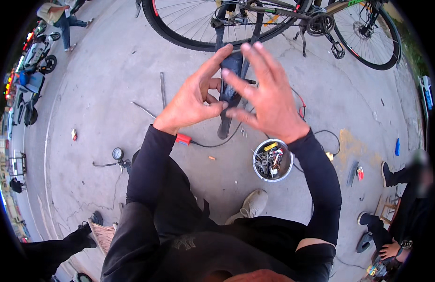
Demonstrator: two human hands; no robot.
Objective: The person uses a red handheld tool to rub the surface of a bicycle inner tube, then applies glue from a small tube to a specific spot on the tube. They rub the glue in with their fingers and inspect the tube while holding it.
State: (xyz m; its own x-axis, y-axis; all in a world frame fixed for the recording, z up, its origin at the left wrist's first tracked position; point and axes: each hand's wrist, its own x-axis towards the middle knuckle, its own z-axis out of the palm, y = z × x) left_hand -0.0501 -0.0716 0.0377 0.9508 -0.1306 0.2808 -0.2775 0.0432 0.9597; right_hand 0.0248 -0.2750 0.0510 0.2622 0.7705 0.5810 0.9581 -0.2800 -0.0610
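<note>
Tube (230,96) in left hand (191,99)

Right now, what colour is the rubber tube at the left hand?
The rubber tube is black, with a faint bluish sheen; best seen in the head view.

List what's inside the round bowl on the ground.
The bowl holds jumbled small parts, many of them grey, and a yellow piece near its far rim. Whatever lies beneath this top layer is covered.
</note>
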